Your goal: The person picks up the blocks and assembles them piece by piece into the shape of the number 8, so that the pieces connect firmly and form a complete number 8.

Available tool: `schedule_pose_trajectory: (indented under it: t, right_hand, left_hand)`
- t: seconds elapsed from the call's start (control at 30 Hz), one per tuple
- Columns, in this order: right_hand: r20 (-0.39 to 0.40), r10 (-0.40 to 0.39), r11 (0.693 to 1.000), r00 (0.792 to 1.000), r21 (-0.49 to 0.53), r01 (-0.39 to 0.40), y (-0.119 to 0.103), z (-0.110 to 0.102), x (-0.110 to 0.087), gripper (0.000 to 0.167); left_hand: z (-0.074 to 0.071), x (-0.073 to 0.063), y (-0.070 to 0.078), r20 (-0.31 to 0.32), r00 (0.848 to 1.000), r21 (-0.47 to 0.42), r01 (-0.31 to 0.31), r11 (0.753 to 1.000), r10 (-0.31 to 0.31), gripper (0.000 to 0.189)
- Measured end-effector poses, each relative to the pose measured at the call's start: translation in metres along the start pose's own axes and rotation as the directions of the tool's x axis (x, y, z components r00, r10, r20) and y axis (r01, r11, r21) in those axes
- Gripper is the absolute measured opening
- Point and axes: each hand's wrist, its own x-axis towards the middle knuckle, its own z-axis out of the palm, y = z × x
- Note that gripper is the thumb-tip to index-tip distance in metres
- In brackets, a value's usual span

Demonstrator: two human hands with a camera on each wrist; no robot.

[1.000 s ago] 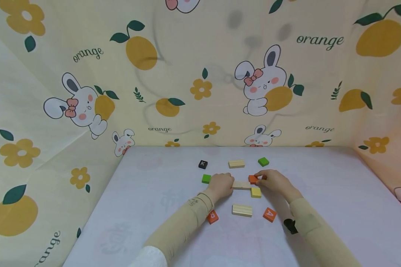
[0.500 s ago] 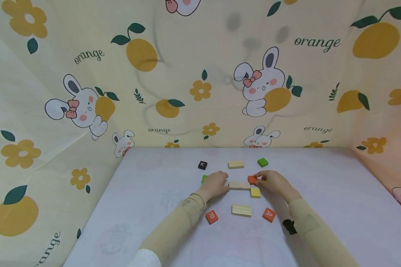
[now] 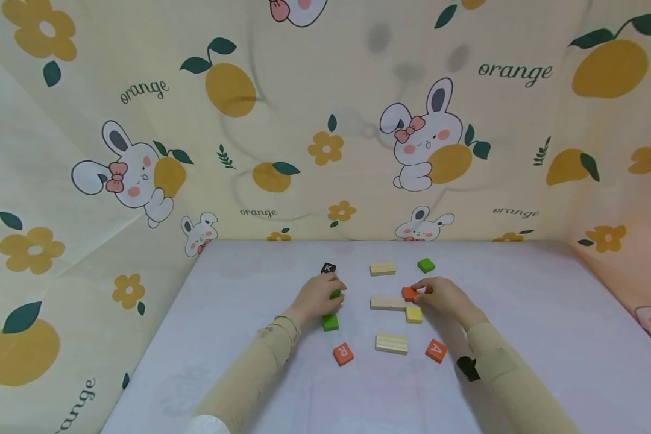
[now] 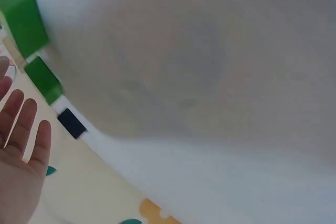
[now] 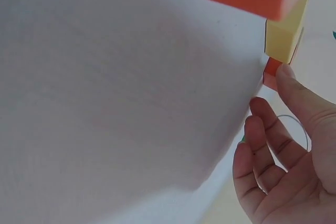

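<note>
My right hand point(image 3: 446, 296) is at the orange block point(image 3: 409, 293), thumb and index finger on its right side. In the right wrist view the thumb overlaps this orange block point(image 5: 271, 73). A long wooden block point(image 3: 387, 303) lies beside it, with a yellow block point(image 3: 413, 315) just in front. My left hand point(image 3: 317, 297) is over a green block point(image 3: 334, 294), which shows between index finger and thumb. The left wrist view has the fingers point(image 4: 22, 124) extended and spread. A second green block point(image 3: 330, 322) lies just in front of that hand.
A black K block point(image 3: 328, 267), a wooden block point(image 3: 382, 269) and a green block point(image 3: 425, 265) lie farther back on the white table point(image 3: 222, 301). Nearer are an orange R block point(image 3: 343, 354), a wooden block point(image 3: 392, 344) and an orange A block point(image 3: 436, 351).
My left hand has moved left, from the end of the long wooden block to the green block. That uncovers the nearer green block. My right hand stays at the orange block.
</note>
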Motion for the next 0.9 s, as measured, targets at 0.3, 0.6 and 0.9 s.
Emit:
schedule_pose_trajectory:
  t: [0.3, 0.6, 0.9]
  right_hand:
    - [-0.003, 0.011, 1.0, 1.0, 0.023, -0.011, 0.0, 0.0, -0.002, 0.038]
    - [0.004, 0.031, 0.998, 1.0, 0.049, -0.031, -0.003, -0.002, -0.002, 0.038]
    - [0.007, 0.011, 0.999, 1.0, 0.044, -0.011, 0.0, -0.002, -0.001, 0.04]
  left_hand:
    - [-0.006, -0.005, -0.015, 0.01, 0.999, 0.051, 0.053, 0.997, -0.053, 0.032]
    - [-0.013, -0.008, -0.023, 0.04, 0.999, 0.072, 0.016, 0.997, -0.019, 0.028]
    - [-0.007, -0.006, -0.024, 0.084, 0.996, 0.055, 0.029, 0.998, -0.034, 0.026]
